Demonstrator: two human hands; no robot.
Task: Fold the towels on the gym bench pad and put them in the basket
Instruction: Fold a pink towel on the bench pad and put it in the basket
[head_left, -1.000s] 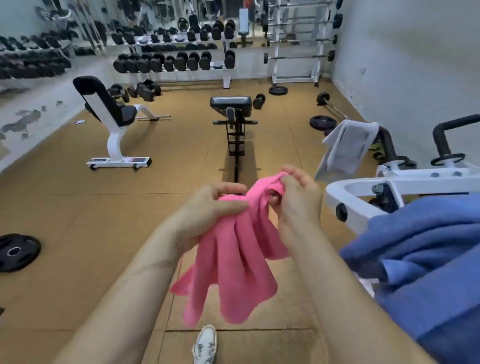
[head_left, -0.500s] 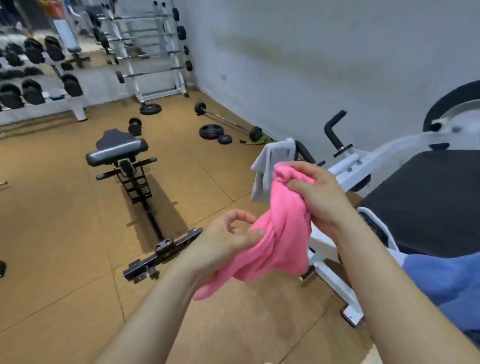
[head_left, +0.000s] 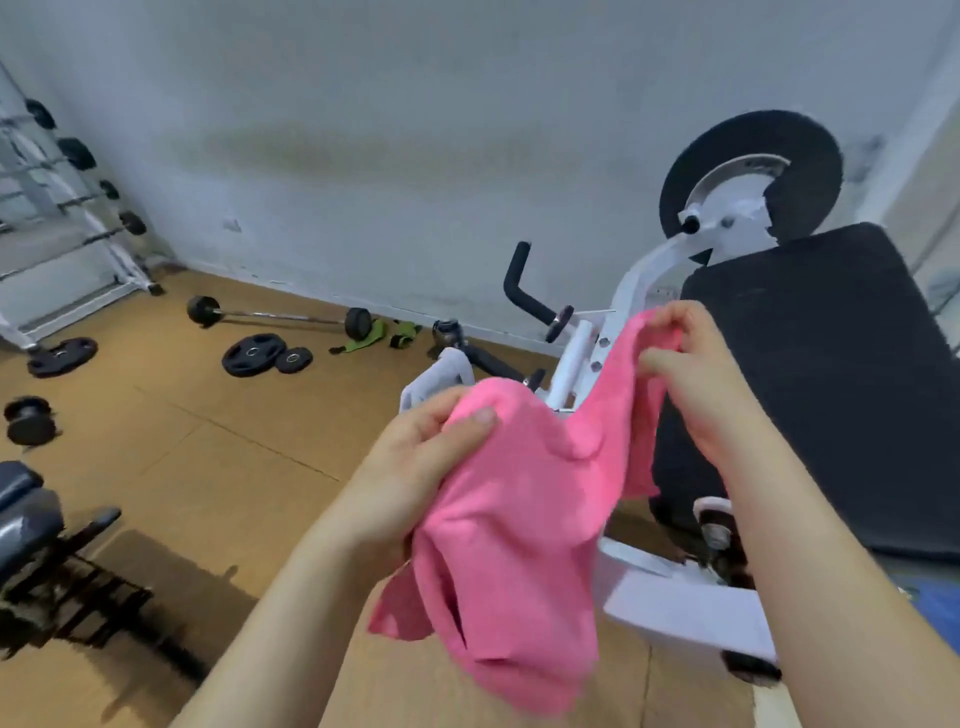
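A pink towel hangs crumpled in the air between both hands. My left hand grips its upper left edge, thumb on top. My right hand pinches the upper right corner, held higher, in front of the black gym bench pad. A grey towel hangs on the machine's frame behind the pink one, mostly hidden. A bit of a blue towel shows at the right edge. No basket is in view.
The white machine frame with a black weight plate stands at the right by the wall. A barbell, loose plates, a dumbbell and green straps lie on the floor. Another bench is at the left.
The view has swung right toward the bench pad and wall. My hands have moved apart along the pink towel's top edge, spreading it wider, with my right hand raised.
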